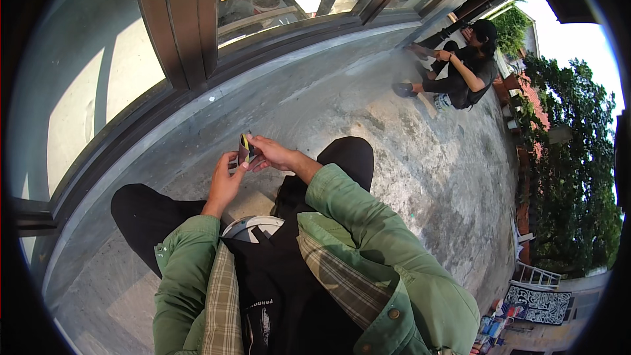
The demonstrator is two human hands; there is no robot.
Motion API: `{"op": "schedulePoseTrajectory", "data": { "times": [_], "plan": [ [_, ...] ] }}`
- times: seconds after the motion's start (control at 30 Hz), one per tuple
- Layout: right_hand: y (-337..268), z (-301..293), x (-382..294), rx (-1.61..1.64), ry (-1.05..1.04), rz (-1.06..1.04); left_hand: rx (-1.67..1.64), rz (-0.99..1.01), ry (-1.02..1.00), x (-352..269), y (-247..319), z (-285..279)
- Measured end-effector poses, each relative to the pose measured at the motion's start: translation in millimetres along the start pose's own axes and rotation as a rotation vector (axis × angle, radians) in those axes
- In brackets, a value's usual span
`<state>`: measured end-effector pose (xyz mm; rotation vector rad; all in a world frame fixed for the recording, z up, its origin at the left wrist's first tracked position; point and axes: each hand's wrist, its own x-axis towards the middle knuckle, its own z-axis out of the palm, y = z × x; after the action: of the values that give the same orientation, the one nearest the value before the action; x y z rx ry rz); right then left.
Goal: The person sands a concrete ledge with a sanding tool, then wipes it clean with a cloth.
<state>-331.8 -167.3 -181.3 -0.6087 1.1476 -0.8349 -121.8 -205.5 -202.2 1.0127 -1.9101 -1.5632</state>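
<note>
A small folded brown piece [243, 150], perhaps sandpaper, with a yellow and black part inside it is held up between both hands. My left hand [227, 180] pinches its lower left side with thumb and fingers. From the right, my right hand [272, 153] grips it, thumb near its top and fingers behind. Its exact kind is too small to tell. Beneath the hands lies the grey concrete floor [197, 180]. Between my legs shows the rim of a white bucket [241, 222], partly covered by my black clothing.
Brown-framed glass panels [190, 34] rise from a low concrete ledge [246, 79] ahead. A seated person [461, 69] in dark clothes works at the upper right, holding a tool amid a dust haze. Trees [572, 167] and a metal ladder [537, 276] stand at the far right.
</note>
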Motion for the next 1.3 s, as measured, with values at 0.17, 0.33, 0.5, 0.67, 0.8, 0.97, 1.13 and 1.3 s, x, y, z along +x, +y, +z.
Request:
{"op": "schedulePoseTrajectory", "data": {
  "times": [0.17,0.33,0.5,0.67,0.8,0.97,1.13,1.3],
  "plan": [
    [-6,6,-4,0.003,-0.044,0.039,0.096,-0.007,0.076,-5,19,-2],
    [-2,-5,-5,0.018,0.000,-0.039,-0.007,0.023,0.034,-2,28,4],
    [-7,-1,-5,0.115,-0.011,-0.060,-0.053,0.059,0.087,0,29,-1],
    [-15,8,-11,0.169,0.076,-0.058,-0.120,-0.032,0.179,5,24,-5],
    [-18,1,-11,0.112,0.060,-0.043,-0.115,-0.069,0.265,7,25,-9],
    [-21,-2,-13,0.153,-0.084,-0.002,-0.004,-0.144,0.371,7,28,-13],
    [-25,-13,-10,0.053,-0.018,-0.058,-0.056,-0.180,0.422,9,28,-18],
    [-36,-19,-14,0.036,0.094,-0.116,-0.132,-0.237,0.458,14,23,-22]
  ]
}}
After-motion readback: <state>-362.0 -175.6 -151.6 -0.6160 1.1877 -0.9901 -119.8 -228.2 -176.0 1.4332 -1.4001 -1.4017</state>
